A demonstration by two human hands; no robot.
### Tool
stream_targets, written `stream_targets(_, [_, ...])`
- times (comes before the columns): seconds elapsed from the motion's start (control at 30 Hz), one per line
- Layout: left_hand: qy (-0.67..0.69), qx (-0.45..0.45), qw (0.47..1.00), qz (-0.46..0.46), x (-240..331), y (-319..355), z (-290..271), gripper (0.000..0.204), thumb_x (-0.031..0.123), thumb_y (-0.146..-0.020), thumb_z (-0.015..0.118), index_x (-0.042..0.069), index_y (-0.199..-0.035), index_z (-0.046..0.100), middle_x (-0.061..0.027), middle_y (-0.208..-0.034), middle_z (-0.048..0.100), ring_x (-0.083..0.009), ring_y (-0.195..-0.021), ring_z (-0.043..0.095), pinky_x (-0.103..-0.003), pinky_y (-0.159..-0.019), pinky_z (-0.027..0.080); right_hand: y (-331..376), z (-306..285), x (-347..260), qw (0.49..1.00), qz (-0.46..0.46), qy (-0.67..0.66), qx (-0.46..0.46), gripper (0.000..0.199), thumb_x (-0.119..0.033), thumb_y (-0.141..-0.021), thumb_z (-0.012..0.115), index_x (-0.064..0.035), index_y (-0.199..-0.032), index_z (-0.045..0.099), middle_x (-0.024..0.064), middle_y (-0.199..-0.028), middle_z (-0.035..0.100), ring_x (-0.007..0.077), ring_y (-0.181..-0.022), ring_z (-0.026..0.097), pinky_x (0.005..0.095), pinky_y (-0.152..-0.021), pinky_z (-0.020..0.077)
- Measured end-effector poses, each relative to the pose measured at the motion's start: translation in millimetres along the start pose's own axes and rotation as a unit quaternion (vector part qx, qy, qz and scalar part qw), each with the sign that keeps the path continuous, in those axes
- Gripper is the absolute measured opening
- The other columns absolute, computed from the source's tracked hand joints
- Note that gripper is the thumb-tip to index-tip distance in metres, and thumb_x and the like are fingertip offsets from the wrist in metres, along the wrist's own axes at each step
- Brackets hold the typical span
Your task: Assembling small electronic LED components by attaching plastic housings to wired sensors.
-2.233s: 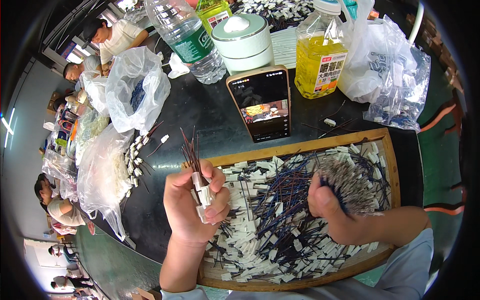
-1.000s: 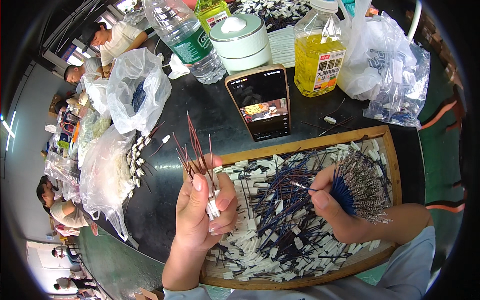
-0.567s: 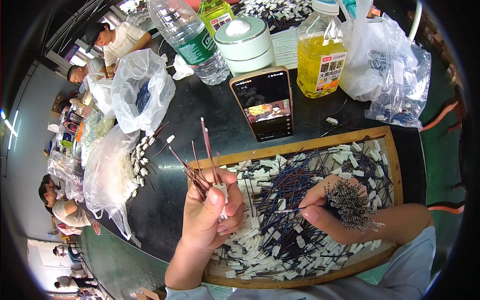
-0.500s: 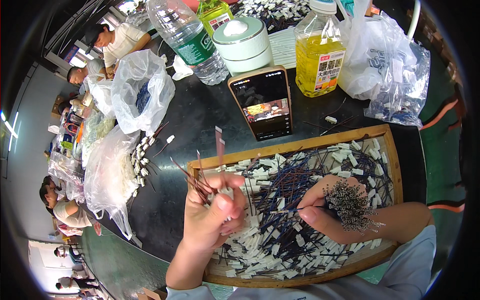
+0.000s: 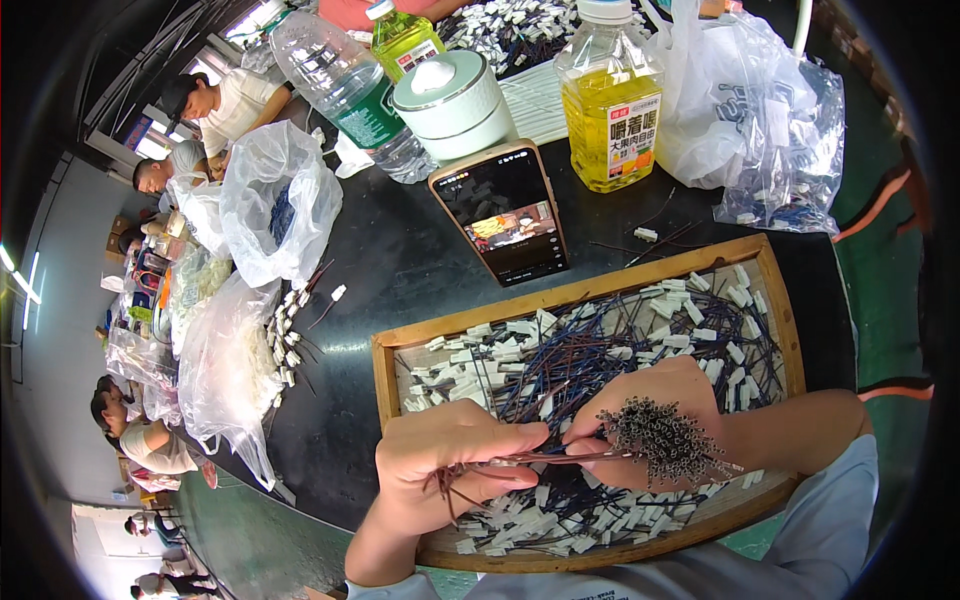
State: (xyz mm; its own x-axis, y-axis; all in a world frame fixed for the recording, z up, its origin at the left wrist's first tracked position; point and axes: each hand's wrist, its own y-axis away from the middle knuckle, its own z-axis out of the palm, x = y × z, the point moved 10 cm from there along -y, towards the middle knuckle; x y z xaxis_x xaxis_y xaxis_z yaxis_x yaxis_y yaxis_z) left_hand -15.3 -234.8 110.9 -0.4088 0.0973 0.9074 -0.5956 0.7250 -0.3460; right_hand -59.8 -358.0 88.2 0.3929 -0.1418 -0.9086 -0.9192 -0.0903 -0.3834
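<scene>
From pinching left hand (image 5: 430, 452) — brown wires (image 5: 555, 459) reaching right hand (image 5: 648, 392), clenched round metal-tipped bundle (image 5: 662, 441).

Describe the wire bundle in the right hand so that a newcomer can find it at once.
On the black table, find the wood-framed tray. Over it, the right hand grips the wire bundle. Unlike the brown wires in the left hand and the white connectors scattered below, it shows many metal tips in one dense, round cluster.

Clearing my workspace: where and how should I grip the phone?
Probably pinch the phone by its long side edges, from the near side: it is slim, stands tilted back, apparently against the lidded canister, and both edges are exposed.
</scene>
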Motion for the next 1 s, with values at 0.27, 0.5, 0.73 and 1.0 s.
stream_targets(0.27, [-0.237,-0.016,0.970,0.052,15,2,11,0.035,0.010,-0.064,0.077,0.006,-0.098,0.069,-0.0027,-0.060,0.058,-0.0118,-0.050,0.057,-0.023,-0.042,0.040,0,7,10,0.996,0.070,-0.018,-0.058,0.015,-0.009,-0.072,0.071,-0.0043,-0.084,0.063,0.0044,-0.070,0.061,0.0130,-0.057,0.056,0.0240,-0.053,0.0442])
stream_targets(0.5, [-0.300,-0.020,0.952,0.057,19,7,13,0.039,0.012,-0.064,0.077,0.009,-0.102,0.068,-0.0007,-0.057,0.054,-0.0108,-0.046,0.052,-0.024,-0.040,0.037,-1,13,15,0.987,0.112,-0.070,-0.096,0.014,-0.013,-0.073,0.071,-0.0047,-0.081,0.063,0.0040,-0.068,0.060,0.0094,-0.058,0.055,0.0247,-0.053,0.0438])
stream_targets(0.73, [-0.320,-0.039,0.944,0.071,17,9,21,0.037,0.013,-0.065,0.076,0.008,-0.102,0.068,-0.0004,-0.058,0.053,-0.0109,-0.046,0.052,-0.023,-0.039,0.037,-1,21,13,0.985,0.093,-0.034,-0.139,0.016,-0.014,-0.074,0.071,-0.0051,-0.085,0.064,0.0063,-0.071,0.064,0.0121,-0.059,0.058,0.0256,-0.055,0.0449])
stream_targets(1.0, [-0.338,-0.077,0.935,0.074,14,10,28,0.031,0.013,-0.067,0.074,0.006,-0.097,0.068,-0.0009,-0.059,0.054,-0.0122,-0.047,0.054,-0.024,-0.039,0.038,-2,26,12,0.983,0.086,-0.042,-0.155,0.017,-0.010,-0.077,0.068,-0.0025,-0.092,0.062,0.0091,-0.075,0.065,0.0152,-0.064,0.061,0.0264,-0.060,0.0469])
